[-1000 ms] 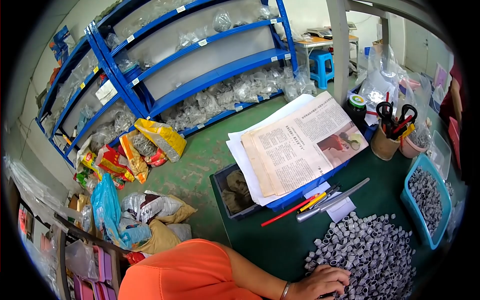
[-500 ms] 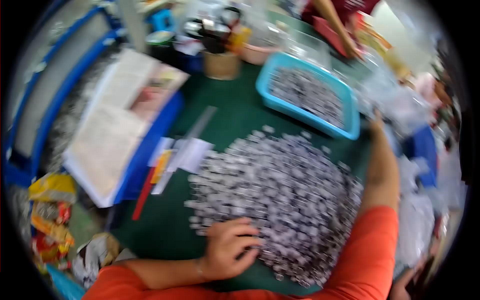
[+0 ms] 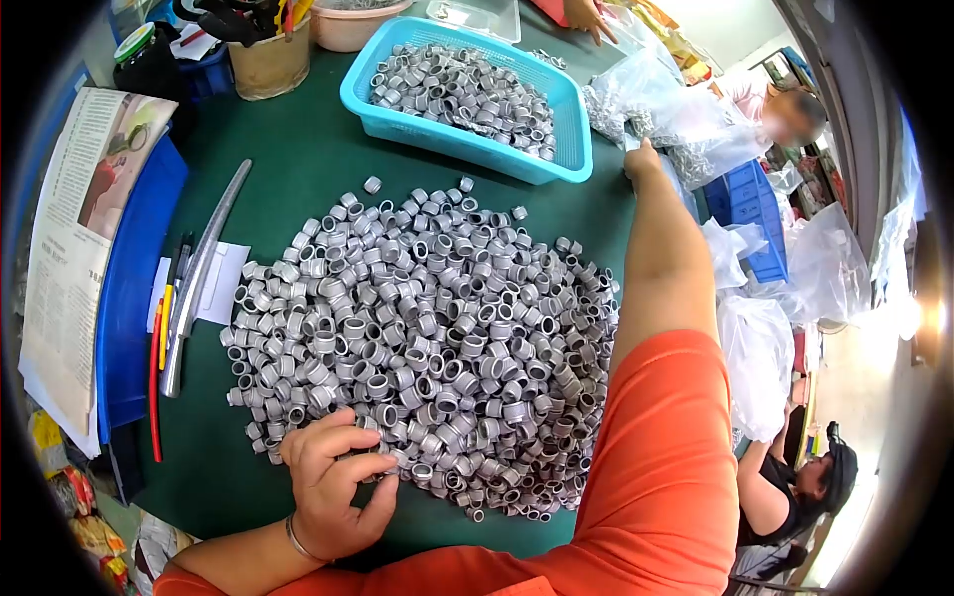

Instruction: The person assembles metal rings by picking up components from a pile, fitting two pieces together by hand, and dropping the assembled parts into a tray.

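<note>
A broad heap of grey metal rings (image 3: 427, 348) lies on the green tabletop. My left hand (image 3: 338, 487) rests at the heap's near left edge, fingers curved and apart, holding nothing. My right arm stretches over the heap's right side. Past the corner of a turquoise basket (image 3: 477, 139), my right hand (image 3: 644, 161) is closed by the clear plastic bags (image 3: 686, 109). A small pale edge shows at its fingertips, but I cannot make out what it is. More rings fill the basket, and similar small metal pieces show inside the bags.
At the left lie a tapered metal rod (image 3: 209, 268), a red stick (image 3: 155, 387) and a blue bin (image 3: 139, 298) topped with newspaper (image 3: 75, 228). A tool tub (image 3: 268, 65) stands behind. Blue trays (image 3: 750, 214) are at right. Other people (image 3: 810, 487) sit around the table.
The view has swung to the right, so the heap and basket appear farther left and sharper. My right hand is still stretched out by the bags; my left stays at the heap's edge.
</note>
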### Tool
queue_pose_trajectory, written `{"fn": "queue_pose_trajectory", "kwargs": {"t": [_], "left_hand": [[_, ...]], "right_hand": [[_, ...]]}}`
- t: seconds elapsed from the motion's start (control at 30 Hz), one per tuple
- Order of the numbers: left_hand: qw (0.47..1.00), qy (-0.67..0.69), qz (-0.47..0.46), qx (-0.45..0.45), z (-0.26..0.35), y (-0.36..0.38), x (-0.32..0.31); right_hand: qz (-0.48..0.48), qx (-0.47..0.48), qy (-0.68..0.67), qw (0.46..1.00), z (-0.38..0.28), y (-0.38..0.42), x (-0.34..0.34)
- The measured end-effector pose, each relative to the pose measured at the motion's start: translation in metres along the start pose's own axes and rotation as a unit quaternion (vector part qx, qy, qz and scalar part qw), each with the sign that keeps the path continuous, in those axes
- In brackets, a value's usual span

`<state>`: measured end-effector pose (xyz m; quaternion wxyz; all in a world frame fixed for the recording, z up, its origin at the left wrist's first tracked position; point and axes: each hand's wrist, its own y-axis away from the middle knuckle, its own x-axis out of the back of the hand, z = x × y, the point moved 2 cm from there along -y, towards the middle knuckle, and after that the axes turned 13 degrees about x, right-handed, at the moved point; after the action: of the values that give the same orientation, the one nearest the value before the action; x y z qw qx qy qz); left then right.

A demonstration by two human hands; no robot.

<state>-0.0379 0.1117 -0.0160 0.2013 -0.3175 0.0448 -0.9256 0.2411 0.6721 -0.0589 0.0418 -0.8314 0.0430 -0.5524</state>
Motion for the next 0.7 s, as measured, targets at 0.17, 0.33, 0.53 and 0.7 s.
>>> {"fn": "queue_pose_trajectory", "kwargs": {"t": [0.17,0.33,0.53,0.7], "left_hand": [[1.000,0.001,-0.003,0.001,0.000,0.000,0.000],[1.000,-0.003,-0.004,-0.001,-0.001,0.000,-0.001],[1.000,-0.005,-0.019,-0.002,0.001,0.000,0.002],[1.000,0.004,-0.006,0.003,-0.001,0.000,0.000]], "right_hand": [[-0.014,0.008,0.049,0.999,-0.021,0.022,0.011],[-0.011,-0.011,0.006,1.000,-0.016,0.017,0.009],[-0.006,-0.019,-0.045,0.999,-0.006,0.008,0.002],[-0.017,0.000,0.035,0.999,-0.026,0.029,0.017]]}}
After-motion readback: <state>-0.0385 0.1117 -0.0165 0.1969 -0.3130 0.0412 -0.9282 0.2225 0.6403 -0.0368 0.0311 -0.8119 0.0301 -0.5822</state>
